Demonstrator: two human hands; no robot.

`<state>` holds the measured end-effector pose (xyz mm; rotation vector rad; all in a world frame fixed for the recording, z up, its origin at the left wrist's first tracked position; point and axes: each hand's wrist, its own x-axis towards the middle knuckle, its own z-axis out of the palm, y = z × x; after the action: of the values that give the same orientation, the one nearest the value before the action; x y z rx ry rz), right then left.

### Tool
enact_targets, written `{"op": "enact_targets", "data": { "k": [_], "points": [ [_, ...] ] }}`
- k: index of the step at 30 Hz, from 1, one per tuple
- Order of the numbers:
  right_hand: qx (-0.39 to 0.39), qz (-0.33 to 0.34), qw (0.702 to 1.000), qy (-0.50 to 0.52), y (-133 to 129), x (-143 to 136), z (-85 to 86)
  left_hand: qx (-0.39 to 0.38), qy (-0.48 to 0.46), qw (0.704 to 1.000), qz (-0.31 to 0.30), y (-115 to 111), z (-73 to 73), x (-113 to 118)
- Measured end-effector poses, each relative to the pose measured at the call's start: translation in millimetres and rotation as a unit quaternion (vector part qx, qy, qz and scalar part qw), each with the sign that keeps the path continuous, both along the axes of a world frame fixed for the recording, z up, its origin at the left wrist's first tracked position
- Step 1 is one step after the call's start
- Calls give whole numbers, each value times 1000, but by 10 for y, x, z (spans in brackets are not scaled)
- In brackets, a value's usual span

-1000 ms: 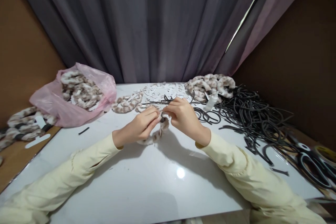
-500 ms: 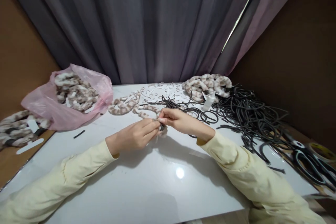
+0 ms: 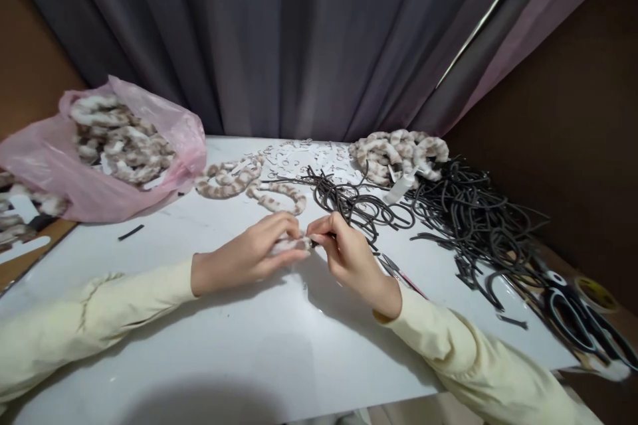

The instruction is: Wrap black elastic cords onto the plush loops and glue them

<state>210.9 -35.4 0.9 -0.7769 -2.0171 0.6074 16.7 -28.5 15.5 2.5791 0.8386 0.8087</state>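
Near the middle of the white table (image 3: 239, 339), my left hand (image 3: 254, 249) is closed around a small fluffy white-and-brown piece (image 3: 293, 244). My right hand (image 3: 349, 255) pinches at the dark end of that same piece, its fingertips close beside those of my left hand. Just behind the hands a curved fluffy strip (image 3: 279, 198) lies on the table. More fluffy strips (image 3: 230, 180) rest behind it to the left. Black cords (image 3: 349, 202) lie loosely behind my right hand.
A pink bag (image 3: 187, 166) of fluffy loops stands at left. Back right are a fluffy pile (image 3: 381, 149), a small clear bottle (image 3: 400, 187) and a heap of black cords (image 3: 463, 212). Small scissors (image 3: 399, 272) lie beside my right hand; large scissors (image 3: 573, 319) lie far right.
My hands have shifted relative to each other, and the fluffy piece now shows between them. The curved strip and the small scissors are more visible. The camera view has tilted slightly.
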Motion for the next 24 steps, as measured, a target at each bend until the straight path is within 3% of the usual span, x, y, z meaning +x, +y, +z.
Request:
{"op": "enact_targets", "data": {
  "k": [1, 3, 5, 9, 12, 15, 20, 24],
  "points": [
    [34, -3, 999, 4, -20, 2, -36, -108, -17, 994, 19, -41, 12, 9],
    [92, 0, 996, 12, -53, -3, -103, -293, -35, 956, -2, -101, 30, 24],
    [130, 13, 991, 15, -78, -13, -150, -414, -52, 908, -45, -132, 31, 33],
    [173, 51, 984, 2, -116, -21, -175, -534, -101, 837, -67, -166, 0, 36],
    [196, 61, 979, -12, -139, -7, -176, -566, -120, 812, -80, -198, -14, 29],
    [182, 54, 982, -14, -163, 21, -197, -539, -126, 831, -58, -225, -11, 16],
    [128, 57, 990, -8, -184, 47, -224, -368, -103, 924, 12, -242, -12, -13],
    [105, 61, 993, -12, -191, 39, -199, -272, -88, 958, 37, -231, -32, -35]
  ]
}}
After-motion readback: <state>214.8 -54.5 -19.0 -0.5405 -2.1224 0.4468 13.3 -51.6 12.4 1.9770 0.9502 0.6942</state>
